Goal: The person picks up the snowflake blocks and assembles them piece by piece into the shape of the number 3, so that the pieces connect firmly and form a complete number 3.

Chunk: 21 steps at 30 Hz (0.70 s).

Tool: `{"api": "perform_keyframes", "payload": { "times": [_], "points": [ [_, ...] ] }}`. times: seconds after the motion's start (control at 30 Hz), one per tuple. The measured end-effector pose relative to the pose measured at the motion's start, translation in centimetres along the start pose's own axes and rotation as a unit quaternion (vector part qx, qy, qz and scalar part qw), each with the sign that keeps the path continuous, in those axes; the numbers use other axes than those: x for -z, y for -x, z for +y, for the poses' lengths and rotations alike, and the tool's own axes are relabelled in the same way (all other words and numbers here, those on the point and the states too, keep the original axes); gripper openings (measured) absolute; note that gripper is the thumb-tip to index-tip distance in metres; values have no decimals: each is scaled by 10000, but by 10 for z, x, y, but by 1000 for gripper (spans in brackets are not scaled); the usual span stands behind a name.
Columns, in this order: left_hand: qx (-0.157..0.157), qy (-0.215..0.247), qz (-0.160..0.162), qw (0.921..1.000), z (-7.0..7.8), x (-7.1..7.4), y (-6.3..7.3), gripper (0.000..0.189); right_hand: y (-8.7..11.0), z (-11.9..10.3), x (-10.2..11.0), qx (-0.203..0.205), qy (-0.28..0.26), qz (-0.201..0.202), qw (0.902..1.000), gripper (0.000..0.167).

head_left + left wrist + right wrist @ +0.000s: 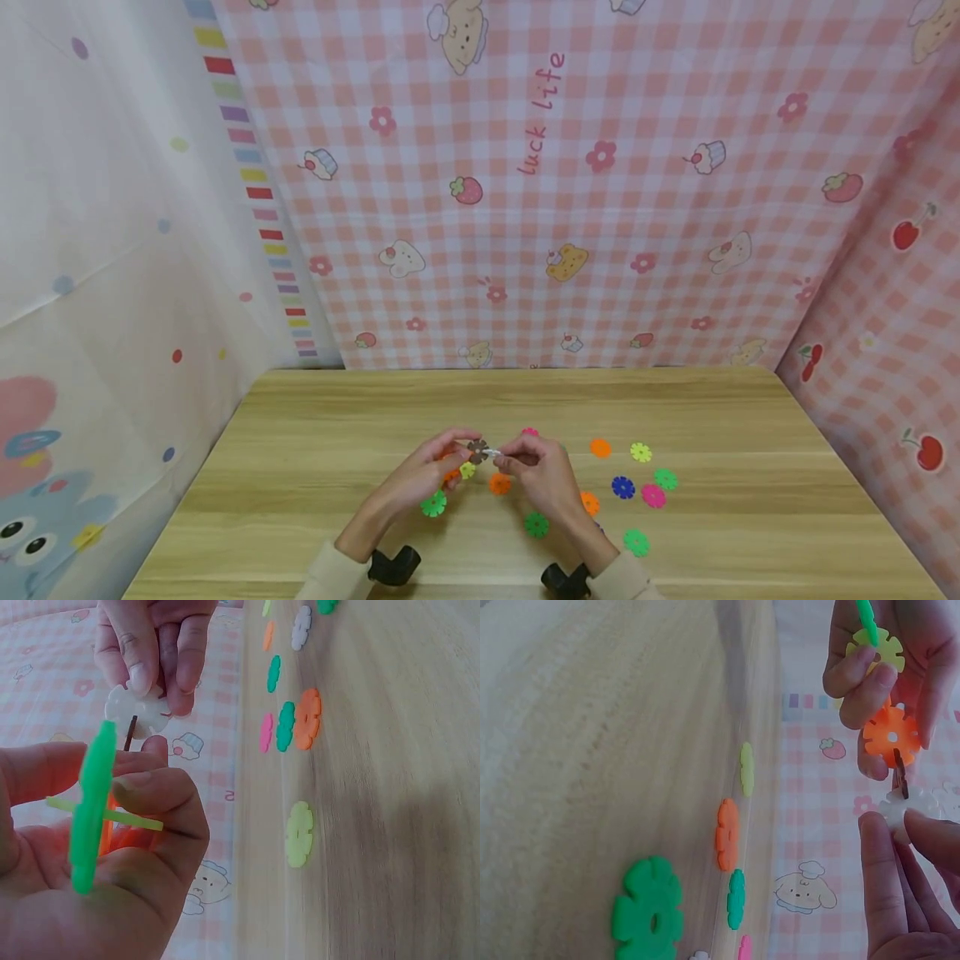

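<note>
My left hand [416,477] holds a chain of slotted plastic snowflake discs. In it are a green disc [94,806], a yellow disc [885,652], an orange disc [892,735] and a brown disc [477,452] at the far end. Between thumb and fingers, my right hand [546,479] pinches a white disc [139,712]. The white disc meets the edge of the brown one, the two set crosswise. Both hands are raised above the wooden table [315,467], facing each other. Fingers partly hide the orange disc in the left wrist view.
Loose snowflake discs lie flat around the hands. To the right are an orange disc [600,448], a blue disc [622,487], a pink disc [653,496] and several green ones. Patterned cloth [570,208] hangs behind the table and along its sides.
</note>
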<state>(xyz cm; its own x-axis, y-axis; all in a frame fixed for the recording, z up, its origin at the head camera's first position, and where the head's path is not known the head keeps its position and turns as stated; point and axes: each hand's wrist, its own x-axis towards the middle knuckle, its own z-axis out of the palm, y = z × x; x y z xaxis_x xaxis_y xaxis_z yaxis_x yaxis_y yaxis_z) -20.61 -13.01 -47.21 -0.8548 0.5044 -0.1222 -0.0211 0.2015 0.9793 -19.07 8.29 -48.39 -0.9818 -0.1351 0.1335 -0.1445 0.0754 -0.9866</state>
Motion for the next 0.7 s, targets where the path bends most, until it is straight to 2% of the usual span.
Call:
{"api": "perform_keyframes", "payload": {
  "times": [0.27,0.53,0.7],
  "points": [
    [33,-101,96,9999,1,1,1,37,2,2,0,33,105,-37,9999,5],
    [60,-93,271,9996,0,0,0,34,4,1,-3,-15,96,164,9998,5],
    [94,-154,489,9986,-2,0,-1,34,5,1,-2,-134,-59,293,9995,6]
  ]
}}
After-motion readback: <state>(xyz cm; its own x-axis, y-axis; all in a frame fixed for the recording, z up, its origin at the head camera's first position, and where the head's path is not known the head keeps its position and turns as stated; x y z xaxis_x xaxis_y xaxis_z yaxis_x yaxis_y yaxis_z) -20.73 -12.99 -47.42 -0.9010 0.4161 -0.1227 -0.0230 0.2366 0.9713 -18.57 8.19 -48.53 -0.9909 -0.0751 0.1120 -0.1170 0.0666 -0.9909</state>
